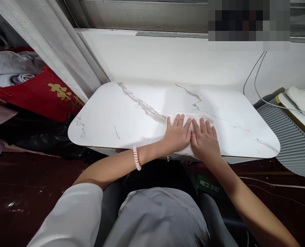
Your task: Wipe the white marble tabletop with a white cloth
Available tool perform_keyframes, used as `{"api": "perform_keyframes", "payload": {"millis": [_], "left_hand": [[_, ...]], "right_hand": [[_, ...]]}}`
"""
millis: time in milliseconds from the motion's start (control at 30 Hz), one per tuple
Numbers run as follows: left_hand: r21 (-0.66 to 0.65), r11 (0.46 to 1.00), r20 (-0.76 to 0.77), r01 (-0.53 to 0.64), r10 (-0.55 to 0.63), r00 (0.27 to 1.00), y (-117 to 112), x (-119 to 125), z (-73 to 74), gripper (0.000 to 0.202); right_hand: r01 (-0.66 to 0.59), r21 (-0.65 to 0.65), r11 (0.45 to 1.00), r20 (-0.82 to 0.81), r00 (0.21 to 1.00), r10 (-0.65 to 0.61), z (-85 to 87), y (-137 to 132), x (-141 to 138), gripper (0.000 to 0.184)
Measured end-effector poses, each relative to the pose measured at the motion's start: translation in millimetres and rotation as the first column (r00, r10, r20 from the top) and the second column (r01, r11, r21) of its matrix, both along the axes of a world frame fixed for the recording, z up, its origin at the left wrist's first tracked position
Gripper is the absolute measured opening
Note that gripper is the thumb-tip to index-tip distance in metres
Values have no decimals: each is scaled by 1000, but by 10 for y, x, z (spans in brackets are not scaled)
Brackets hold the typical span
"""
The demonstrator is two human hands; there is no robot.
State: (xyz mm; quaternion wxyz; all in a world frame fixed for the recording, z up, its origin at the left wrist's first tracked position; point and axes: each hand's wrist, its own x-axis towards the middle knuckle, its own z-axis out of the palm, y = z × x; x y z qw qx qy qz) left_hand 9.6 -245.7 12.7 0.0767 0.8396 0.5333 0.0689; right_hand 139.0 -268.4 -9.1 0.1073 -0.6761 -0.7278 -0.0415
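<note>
grey shirt point(157, 219) of soft, creased fabric occupies the near edge; beyond it extends a tabletop point(132, 125), white, round-cornered and smooth, with grey-brown, marble-like veining. a white cloth point(187, 150) lies flat at the near middle of the tabletop, beneath both hands, its near end reaching the edge. the left hand point(177, 136) rests palm down with fingers spread; the right hand point(206, 139) rests just beside it, palm down, its fingers slightly fanned; neither pinches the fabric. the cloth looks fuzzy and should prove light, limp and hard to damage, probably sliding readily over the slick surface under flat pressure; a free edge or corner would offer the best hold for lifting. a coiled pink band point(136, 158) rings the left wrist; a small brass-coloured knob point(168, 158) projects below the near edge. right: a ribbed grey cabinet point(286, 133). left: a red bag point(39, 99) with gold lettering.
</note>
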Motion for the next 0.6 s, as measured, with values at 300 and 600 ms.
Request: {"api": "perform_keyframes", "payload": {"millis": [300, 600], "left_hand": [[-38, 997, 25, -66, 67, 997, 687, -64, -18, 56], [44, 990, 64, -131, 128, 990, 1644, -301, -13, 53]], "right_hand": [[24, -136, 990, 5, 1000, -24, 136, 708, -162, 59], [27, -115, 993, -64, 997, -34, 174, 1698, -452, 59]]}}
